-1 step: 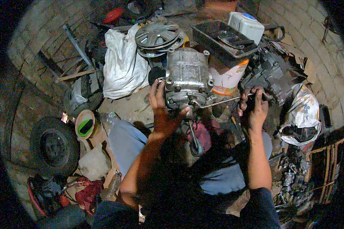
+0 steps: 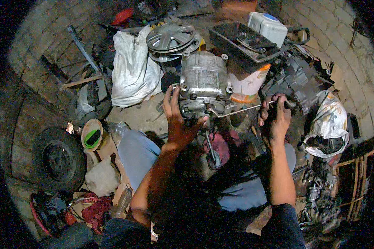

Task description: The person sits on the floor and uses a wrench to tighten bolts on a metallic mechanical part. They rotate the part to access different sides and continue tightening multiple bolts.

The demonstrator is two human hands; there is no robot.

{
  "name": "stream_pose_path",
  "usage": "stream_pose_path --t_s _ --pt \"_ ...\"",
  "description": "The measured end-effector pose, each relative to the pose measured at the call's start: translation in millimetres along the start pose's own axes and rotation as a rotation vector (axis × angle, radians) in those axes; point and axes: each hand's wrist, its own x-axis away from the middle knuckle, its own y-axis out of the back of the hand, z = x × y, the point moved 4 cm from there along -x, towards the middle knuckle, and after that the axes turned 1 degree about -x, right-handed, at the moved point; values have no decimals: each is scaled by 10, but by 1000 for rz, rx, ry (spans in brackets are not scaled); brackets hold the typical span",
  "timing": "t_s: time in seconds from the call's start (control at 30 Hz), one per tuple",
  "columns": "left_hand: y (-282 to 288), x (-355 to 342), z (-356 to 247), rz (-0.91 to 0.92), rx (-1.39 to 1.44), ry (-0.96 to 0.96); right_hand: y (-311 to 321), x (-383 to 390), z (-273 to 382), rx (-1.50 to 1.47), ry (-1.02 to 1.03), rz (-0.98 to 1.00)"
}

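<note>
A grey cast-metal housing [image 2: 204,74], probably a car air-conditioning compressor, stands upright in front of me between my knees. My left hand [image 2: 179,124] grips its lower left side, fingers along the edge and thumb under the near face. My right hand [image 2: 275,118] is closed round the far end of a long thin wrench [image 2: 241,111] with a bent tip. That tip meets the near lower face of the compressor. Below it a metal tool with a broad, rounded end [image 2: 213,157] points down toward me over a reddish cloth [image 2: 221,150].
Behind the compressor are a white sack [image 2: 133,70], stacked wheel covers [image 2: 171,37], a black tray [image 2: 232,39] on a white bucket [image 2: 249,85], and a white jerrycan [image 2: 268,27]. A tyre [image 2: 59,159] lies left; a gearbox-like casting [image 2: 293,81] and an open sack [image 2: 329,124] are right.
</note>
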Motion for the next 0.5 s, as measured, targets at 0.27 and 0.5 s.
stream_pose_path --t_s 0.27,0.5 --pt "-243 -16 247 84 371 130 85 7 -263 -157 -131 -146" --pt "-386 19 390 23 434 104 175 128 -452 -382 -257 -209"
